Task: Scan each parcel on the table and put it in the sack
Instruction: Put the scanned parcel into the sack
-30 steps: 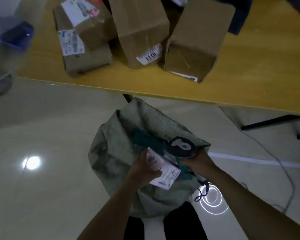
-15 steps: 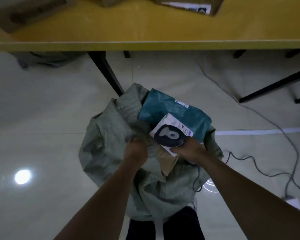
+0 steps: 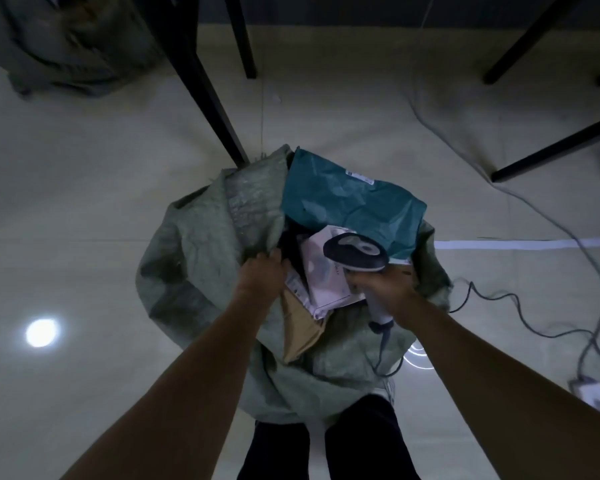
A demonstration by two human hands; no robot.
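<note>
A: Can any writing be read?

B: No. The teal mailer (image 3: 352, 206) has a small white label strip near its top edge, and the white parcel (image 3: 321, 275) carries print, but both are too blurred to make out.

A: Materials?

B: The sack (image 3: 194, 258) is coarse woven grey-green plastic, crumpled, standing on the glossy pale floor (image 3: 84, 209). The teal mailer is creased film, sticking up out of the sack's mouth. The white parcel lies just below it inside the opening, over a tan cardboard piece (image 3: 300, 332).

A: And the hands?

B: The left hand (image 3: 262, 271) has its fingers curled tight around the sack's rim. The right hand (image 3: 383, 289) is wrapped closed on the handle of the scanner (image 3: 355, 251), whose dark rounded head sits over the white parcel; a cable (image 3: 492, 299) trails across the floor.

A: Anything else?

B: Black table legs (image 3: 201, 84) stand behind the sack.
</note>
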